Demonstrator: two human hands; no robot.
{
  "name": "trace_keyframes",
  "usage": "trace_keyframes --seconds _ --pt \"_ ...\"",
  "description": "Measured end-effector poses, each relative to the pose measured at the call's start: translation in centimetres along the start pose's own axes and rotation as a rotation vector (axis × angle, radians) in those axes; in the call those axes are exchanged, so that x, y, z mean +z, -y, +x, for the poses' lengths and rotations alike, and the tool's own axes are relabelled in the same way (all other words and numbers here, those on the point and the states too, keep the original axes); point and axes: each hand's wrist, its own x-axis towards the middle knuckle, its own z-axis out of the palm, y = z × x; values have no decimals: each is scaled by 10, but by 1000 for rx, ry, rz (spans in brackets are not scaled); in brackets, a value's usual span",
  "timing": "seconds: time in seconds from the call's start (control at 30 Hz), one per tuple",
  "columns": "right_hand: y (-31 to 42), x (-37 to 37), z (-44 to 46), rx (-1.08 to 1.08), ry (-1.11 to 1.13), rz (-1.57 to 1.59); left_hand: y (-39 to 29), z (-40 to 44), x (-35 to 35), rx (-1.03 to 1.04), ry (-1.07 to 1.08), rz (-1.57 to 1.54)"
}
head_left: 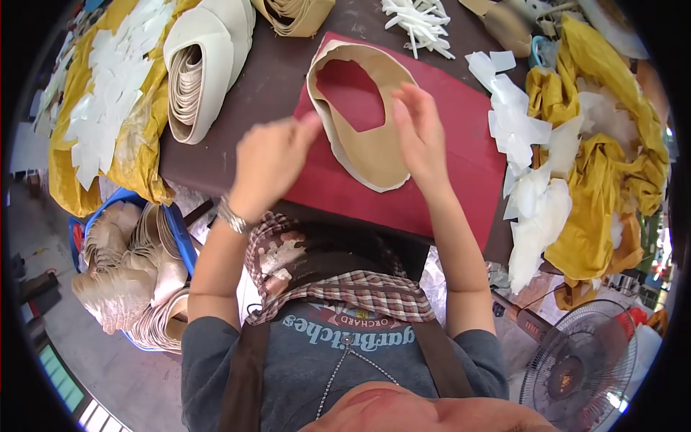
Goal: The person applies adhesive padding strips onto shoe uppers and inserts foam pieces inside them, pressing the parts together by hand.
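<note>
A beige shoe upper (381, 155) with a pale edge and a large oval opening lies on a red sheet (464, 155). My left hand (277, 162), with a metal band at the wrist, is just left of the upper. Its fingers are curled and slightly blurred, and whatever they pinch, if anything, is hidden. Over the right rim of the upper is my right hand (419, 133), its fingers stretched out and its thumb apart from them. Whether it touches the rim or hovers above it, I cannot tell.
Stacked pale uppers (209, 65) stand at the left, and a tan stack (295, 14) at the back. White strips (419, 25) lie behind. White pieces rest on yellow cloth (597, 209) at both sides. A blue basket (183, 241) holds more uppers; a fan (576, 371) stands lower right.
</note>
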Motion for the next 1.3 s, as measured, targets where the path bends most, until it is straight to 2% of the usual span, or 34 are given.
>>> trace_keyframes --seconds 0.07,0.1,0.13,0.17,0.2,0.27,0.3,0.37,0.4,0.43,0.5,0.53,0.6,0.63,0.67,0.73,0.8,0.83,0.87,0.93,0.97,1.0,1.03,1.07,1.1,1.13,1.2,1.23,1.3 --pt "-2 33 16 -18 33 -7 -1 36 -18 1 -53 41" --pt "-5 51 20 -33 42 -50 13 61 -9 66 -130 117" --pt "-8 67 21 -47 54 -94 19 86 -4 18 13 -9" --pt "-8 76 18 18 144 -165 11 102 -14 -46 292 -100" --pt "-24 85 10 -201 211 -538 28 122 -1 -3 234 -116" --pt "-11 82 0 -293 521 -643 51 142 11 140 -9 46" --pt "0 81 -6 -316 589 -648 61 146 18 112 -22 -19" --pt "-3 76 -14 -500 699 -692 78 151 25 68 -51 -138" --pt "-4 72 -20 -591 751 -717 79 147 26 102 -99 -122" --pt "-3 69 -27 -595 778 -699 75 139 27 140 -155 -109" --pt "4 59 -44 -557 878 -683 62 121 26 282 -254 5" --pt "6 52 -49 -547 918 -659 59 112 26 481 -328 71" --pt "8 32 -46 -214 1014 -250 33 90 18 406 -194 287" --pt "11 19 -46 -45 1031 -41 27 84 19 434 -223 241" --pt "15 8 -48 63 831 58 22 79 23 465 -248 193" --pt "10 -1 -50 65 475 109 8 69 32 481 -231 215" --pt "12 6 -39 43 258 122 -11 58 42 512 -217 294" --pt "21 10 -30 32 158 133 -23 54 46 608 -266 307" --pt "36 3 -16 39 189 143 -31 53 54 676 -309 229" --pt "37 -6 14 -47 70 -39 -54 46 56 602 -206 28" --pt "43 -18 36 -153 58 -101 -59 47 59 640 -210 -60" --pt "59 -38 52 78 165 -307 -61 47 62 672 -212 -147" --pt "37 -49 77 -112 40 -616 -59 46 58 681 -135 -156" --pt "35 -60 100 -393 -168 -853 -54 53 55 680 -171 -112" --pt "40 -79 135 -308 -112 -854 -47 59 51 678 -204 -64" --pt "9 -108 185 -320 -48 -1037 -39 65 46 678 -232 -14" --pt "-31 -152 265 -441 -215 -984 -25 82 34 499 -291 -49" --pt "-40 -169 288 -380 -218 -1047 -22 92 25 418 -321 -78" --pt "-71 -199 320 -162 -106 -1396 -18 111 15 316 -448 -41"
